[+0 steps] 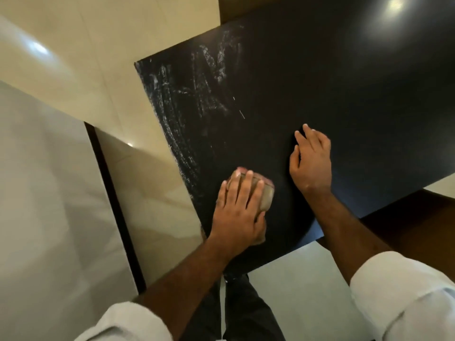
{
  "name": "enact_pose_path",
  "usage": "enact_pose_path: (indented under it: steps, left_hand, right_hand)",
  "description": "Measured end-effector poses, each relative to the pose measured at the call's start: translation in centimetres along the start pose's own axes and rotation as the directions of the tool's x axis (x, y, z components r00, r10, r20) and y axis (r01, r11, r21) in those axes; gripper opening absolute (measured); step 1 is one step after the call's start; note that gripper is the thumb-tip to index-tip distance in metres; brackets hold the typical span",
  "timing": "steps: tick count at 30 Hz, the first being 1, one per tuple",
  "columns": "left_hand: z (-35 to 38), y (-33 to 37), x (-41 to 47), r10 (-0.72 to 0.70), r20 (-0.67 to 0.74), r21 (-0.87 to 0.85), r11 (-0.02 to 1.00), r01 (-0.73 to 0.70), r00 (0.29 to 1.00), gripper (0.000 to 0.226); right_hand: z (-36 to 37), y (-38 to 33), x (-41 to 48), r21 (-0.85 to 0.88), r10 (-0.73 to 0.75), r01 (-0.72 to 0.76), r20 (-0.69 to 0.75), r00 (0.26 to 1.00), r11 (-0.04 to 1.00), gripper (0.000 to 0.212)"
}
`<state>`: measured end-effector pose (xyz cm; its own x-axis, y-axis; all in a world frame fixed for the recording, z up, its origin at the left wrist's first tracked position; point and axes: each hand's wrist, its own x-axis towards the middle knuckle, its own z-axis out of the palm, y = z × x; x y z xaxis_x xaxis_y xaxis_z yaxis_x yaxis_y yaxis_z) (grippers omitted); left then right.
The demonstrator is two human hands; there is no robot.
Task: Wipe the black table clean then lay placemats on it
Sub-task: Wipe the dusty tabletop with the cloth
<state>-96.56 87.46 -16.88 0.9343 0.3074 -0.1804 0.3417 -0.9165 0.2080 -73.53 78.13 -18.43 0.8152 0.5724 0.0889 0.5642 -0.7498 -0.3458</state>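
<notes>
Nearest the camera, two white rolled sleeves (133, 323) frame a pair of dark trousers (246, 311) that stand on a glossy pale tiled floor (61, 193). Bare forearms reach up from them onto the matte black table (357, 107).

The left hand (237, 212) lies close to the table's near-left edge, with its fingers spread and nearly straight over a bunched beige cloth (267, 195), pressing it down onto the top. The wad bulges out past the fingertips and on the thumb side, and its longer axis runs the same way as the fingers, away from the person.

Just beside it, to the right and a little farther in, the right hand (312, 161) rests palm-down on bare black surface. Its fingers are straight and loosely fanned, and it holds nothing. A narrow strip of table separates it from the cloth.

The table's edges run diagonally through the view. Its far side is cut off, so its long axis cannot be told. Beyond the left hand, whitish chalky smears (187, 99) streak the top along the left edge and toward the far-left corner. The area ahead of the right hand looks evenly dark. A soft light reflection (394, 6) shines on the far right of the table.
</notes>
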Motion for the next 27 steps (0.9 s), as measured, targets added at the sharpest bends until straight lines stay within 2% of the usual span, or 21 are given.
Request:
enact_pose_path:
  steps: [4,9,12,15,17,19,23,27]
  left_hand:
    - [-0.4,-5.7,-2.4,-0.098,-0.027,0.054,0.994,0.099,0.995,0.077]
    - [-3.1,-12.2,6.3,-0.300,-0.113,0.044,0.951,0.306,0.947,0.076]
    - [-3.2,-11.9,9.1,-0.341,-0.124,0.050,0.936,0.350,0.932,0.076]
    - [-1.7,-6.7,6.4,-0.213,-0.104,0.055,0.974,0.220,0.971,0.080]
    - [0.2,-2.5,1.5,-0.079,-0.037,0.033,0.996,0.080,0.996,0.085]
    - [2.1,0.7,-4.9,-0.010,0.022,0.013,1.000,0.010,1.000,0.090]
    - [4.4,0.8,-13.9,-0.029,0.036,-0.005,1.000,0.029,0.999,0.091]
    - [3.7,-3.1,-13.2,-0.057,0.023,0.004,0.998,0.057,0.998,0.087]
  right_hand:
    - [0.2,-0.2,-0.1,-0.032,-0.006,0.006,0.002,1.000,0.999,0.043]
    - [0.3,0.1,-0.2,-0.053,0.001,-0.001,0.009,1.000,0.999,0.045]
    - [0.5,-0.1,-0.3,-0.060,0.002,-0.002,0.001,1.000,0.998,0.046]
    - [0.4,-0.3,-0.3,-0.065,0.000,0.000,0.000,1.000,0.998,0.047]
    - [0.3,-0.4,-0.2,-0.071,0.005,-0.005,-0.001,1.000,0.997,0.048]
    - [0.3,-0.4,-0.1,-0.070,0.006,-0.006,-0.005,1.000,0.998,0.048]
    - [0.5,-0.3,-0.2,-0.077,-0.008,0.006,-0.029,1.000,0.997,0.048]
    - [0.2,-0.6,-0.2,-0.096,0.014,-0.015,-0.019,1.000,0.995,0.048]
